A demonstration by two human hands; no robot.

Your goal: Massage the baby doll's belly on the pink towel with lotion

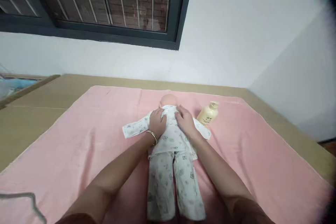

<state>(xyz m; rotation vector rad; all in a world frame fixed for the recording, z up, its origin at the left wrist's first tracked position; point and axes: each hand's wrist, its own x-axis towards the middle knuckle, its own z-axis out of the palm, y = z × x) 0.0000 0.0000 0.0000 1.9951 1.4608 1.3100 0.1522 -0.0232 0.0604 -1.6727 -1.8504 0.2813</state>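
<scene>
A baby doll with a smooth bald head lies stretched out, dressed in a white patterned pyjama top and matching trousers. Its sleeves spread to both sides; I cannot tell whether it lies face up or face down. My left hand, with a bangle on the wrist, rests open on the left side of the upper torso. On the right side of the upper torso, my right hand lies open, fingers extended over the cloth.
A cream pump bottle leans or lies tilted beside the doll's right-hand sleeve. Under everything spreads a pink blanket on a tan surface. A grey cord crosses the near left corner. Behind are a white wall and a barred window.
</scene>
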